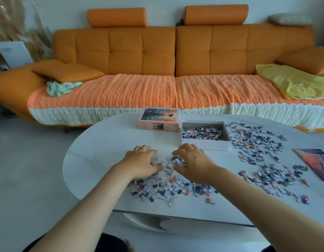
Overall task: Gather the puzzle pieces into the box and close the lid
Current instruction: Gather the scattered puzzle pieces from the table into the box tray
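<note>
Many small puzzle pieces [168, 188] in grey, white and orange lie scattered on the white oval table [103, 142]. An open white box [206, 145] behind my hands holds a layer of pieces. Its pink lid [158, 120] with a picture on top stands to the left of the box. My left hand [142, 163] rests palm down on the pieces, fingers curved. My right hand [192, 162] cups a small heap of pieces [176, 159] between thumb and curled fingers. More pieces [257, 142] spread to the right of the box.
A printed picture sheet [315, 164] lies near the table's right edge. An orange sofa [157, 57] with a knitted cover and a yellow cloth [292, 82] stands behind the table. The floor lies to the left.
</note>
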Demonstrator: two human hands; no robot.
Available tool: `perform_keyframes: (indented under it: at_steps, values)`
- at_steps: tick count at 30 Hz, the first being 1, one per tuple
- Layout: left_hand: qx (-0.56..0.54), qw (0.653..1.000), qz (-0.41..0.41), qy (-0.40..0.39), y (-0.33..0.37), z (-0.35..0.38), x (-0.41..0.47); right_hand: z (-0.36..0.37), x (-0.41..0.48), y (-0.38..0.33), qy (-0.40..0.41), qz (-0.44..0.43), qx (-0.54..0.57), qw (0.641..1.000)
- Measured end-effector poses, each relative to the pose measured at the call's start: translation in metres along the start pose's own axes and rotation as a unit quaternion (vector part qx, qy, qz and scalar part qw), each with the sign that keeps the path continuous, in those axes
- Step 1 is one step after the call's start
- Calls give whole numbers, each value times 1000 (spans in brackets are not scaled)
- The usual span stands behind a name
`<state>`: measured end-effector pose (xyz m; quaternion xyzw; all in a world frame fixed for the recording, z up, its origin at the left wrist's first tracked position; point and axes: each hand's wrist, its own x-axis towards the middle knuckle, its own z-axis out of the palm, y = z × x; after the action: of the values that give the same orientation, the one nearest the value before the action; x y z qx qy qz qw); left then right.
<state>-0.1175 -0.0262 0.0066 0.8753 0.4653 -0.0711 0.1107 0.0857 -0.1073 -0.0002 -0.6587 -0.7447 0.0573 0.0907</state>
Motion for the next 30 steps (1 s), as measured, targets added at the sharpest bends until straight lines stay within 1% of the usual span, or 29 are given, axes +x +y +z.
perform_keyframes:
  at_steps: [2,5,7,9,12,15,17,23,27,30]
  values:
    - [1,998,-52,-32,-20,3,-16,4,0,-23,-8,-25,27,999]
    - [-22,993,-105,-56,-48,16,-42,22,-2,-62,-66,-55,21,996]
    - [-48,990,-118,-55,-64,25,-55,38,-3,-83,-89,-65,-8,994]
    - [-76,989,-117,-49,-74,34,-61,52,0,-92,-89,-65,-39,993]
    - [-78,993,-87,-28,-77,46,-63,60,11,-92,-79,-57,-72,993]
    - [-65,997,-23,22,-66,51,-58,57,19,-82,-85,-48,-82,992]
    - [-50,998,7,42,-54,53,-48,53,18,-71,-87,-36,-83,992]
    - [-12,996,72,53,-17,52,-11,41,5,-27,-82,-14,-47,995]
    - [-45,991,103,65,7,51,1,30,-4,2,-88,-11,-22,996]
    - [-122,984,119,54,21,45,2,16,-11,17,-56,-14,36,998]
